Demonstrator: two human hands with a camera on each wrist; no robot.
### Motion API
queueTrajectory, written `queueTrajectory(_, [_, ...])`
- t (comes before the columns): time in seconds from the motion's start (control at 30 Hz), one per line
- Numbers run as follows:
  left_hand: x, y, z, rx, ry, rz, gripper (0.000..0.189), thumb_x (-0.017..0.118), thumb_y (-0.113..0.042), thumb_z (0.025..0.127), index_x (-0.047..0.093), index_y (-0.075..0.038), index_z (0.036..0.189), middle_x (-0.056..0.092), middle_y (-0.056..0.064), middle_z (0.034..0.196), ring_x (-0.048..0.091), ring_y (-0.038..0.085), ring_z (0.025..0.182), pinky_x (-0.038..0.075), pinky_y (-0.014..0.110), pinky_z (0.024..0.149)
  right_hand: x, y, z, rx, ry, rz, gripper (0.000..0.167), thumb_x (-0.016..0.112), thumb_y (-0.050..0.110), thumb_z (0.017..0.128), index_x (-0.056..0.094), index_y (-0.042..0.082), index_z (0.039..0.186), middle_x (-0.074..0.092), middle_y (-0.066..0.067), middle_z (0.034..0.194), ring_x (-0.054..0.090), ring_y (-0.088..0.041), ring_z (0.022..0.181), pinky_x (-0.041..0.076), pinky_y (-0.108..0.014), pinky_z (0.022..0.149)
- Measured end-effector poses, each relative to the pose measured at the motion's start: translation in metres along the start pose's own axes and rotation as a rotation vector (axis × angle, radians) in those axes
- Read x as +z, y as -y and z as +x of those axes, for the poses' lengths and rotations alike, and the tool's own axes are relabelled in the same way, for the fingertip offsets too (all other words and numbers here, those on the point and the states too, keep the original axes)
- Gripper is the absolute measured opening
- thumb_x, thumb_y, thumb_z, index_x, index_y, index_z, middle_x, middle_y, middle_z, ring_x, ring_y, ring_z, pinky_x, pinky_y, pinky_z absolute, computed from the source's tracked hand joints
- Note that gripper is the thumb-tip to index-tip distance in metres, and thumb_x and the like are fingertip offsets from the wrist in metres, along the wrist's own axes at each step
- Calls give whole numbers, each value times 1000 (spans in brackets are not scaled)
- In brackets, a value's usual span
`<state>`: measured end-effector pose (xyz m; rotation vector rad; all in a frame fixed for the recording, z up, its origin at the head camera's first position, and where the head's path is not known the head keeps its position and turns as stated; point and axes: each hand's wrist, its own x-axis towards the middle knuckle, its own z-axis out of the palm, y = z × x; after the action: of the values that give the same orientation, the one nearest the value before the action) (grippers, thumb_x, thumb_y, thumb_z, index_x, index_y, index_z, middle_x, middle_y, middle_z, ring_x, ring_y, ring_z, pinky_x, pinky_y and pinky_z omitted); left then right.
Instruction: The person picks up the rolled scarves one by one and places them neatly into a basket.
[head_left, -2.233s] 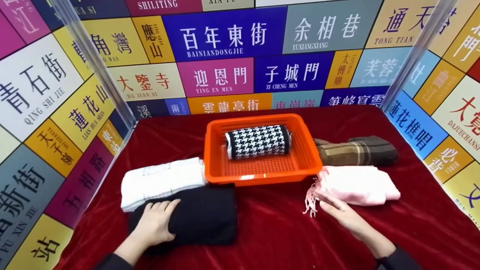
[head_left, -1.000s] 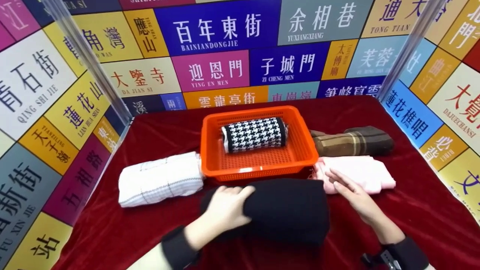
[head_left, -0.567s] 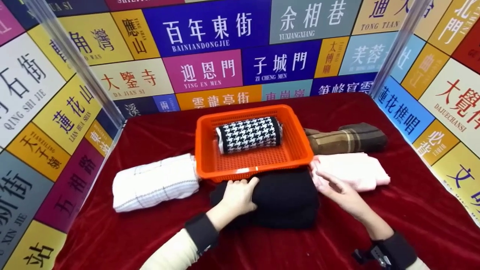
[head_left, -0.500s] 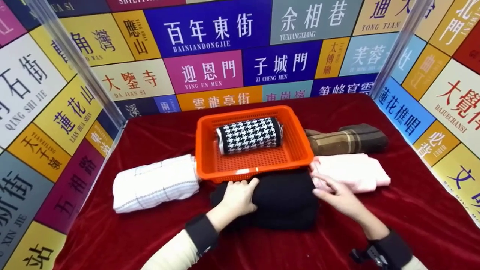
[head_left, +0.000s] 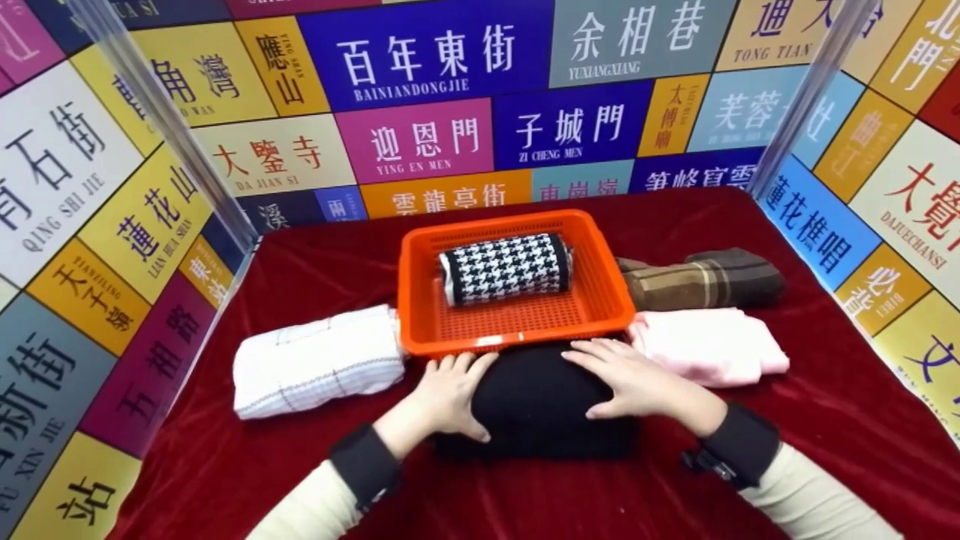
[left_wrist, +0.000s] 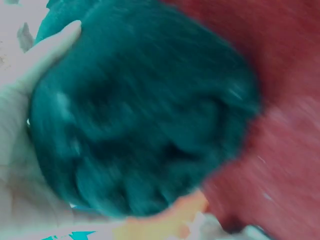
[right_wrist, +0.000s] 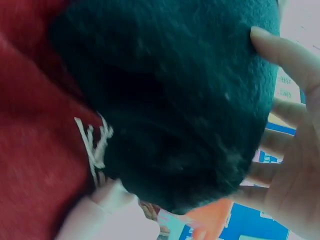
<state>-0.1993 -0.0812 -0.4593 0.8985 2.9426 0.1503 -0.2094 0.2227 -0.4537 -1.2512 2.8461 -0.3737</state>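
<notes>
A thick folded black cloth (head_left: 551,405) lies on the red velvet, right against the near side of the orange basket (head_left: 517,345). My left hand (head_left: 450,397) holds its left end, thumb on the near side and fingers over the far side. At the other end my right hand (head_left: 634,379) grips it the same way, fingers spread. Both wrist views show the cloth, fuzzy and tinted dark green, as a rounded bundle; the right thumb (right_wrist: 272,47) presses its surface and the right fingers pass behind it. Inside the basket rests a rolled black-and-white houndstooth cloth (head_left: 506,270).
Left of the basket is a folded white checked cloth (head_left: 319,364). To its right lie a pink fringed cloth (head_left: 709,346) and a brown striped cloth (head_left: 705,281). Colourful sign-printed walls (head_left: 420,139) enclose the table on the back and sides.
My left hand has brought the black cloth from the left over to the basket's front. The right hand has moved left from beside the pink cloth onto the black cloth's right end.
</notes>
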Motion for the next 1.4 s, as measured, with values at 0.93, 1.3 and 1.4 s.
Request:
queueTrajectory(0.93, [36,31,-4,-165,53,-430,110,89,-24,41,31,-23,135,42,20,116,51,39,98,47,45,80,35,-27,22,123,291,264,119,84,29,52,12,-1,142,30,-34,133,34,-44,121,34,-58,94])
queueTrajectory(1.3, [42,24,-12,-180,-58,-453,102,86,-15,43,37,-23,132,46,14,108,54,33,90,48,42,75,54,-36,17,39,18,279,94,76,19,52,35,5,135,50,-16,126,50,-28,111,42,-46,90])
queueTrajectory(1.4, [42,18,-17,-194,-87,-438,101,85,-13,43,37,-25,132,47,14,107,53,32,91,48,41,73,53,-35,15,6,-10,298,88,76,19,54,40,6,133,53,-11,125,51,-24,112,41,-43,94])
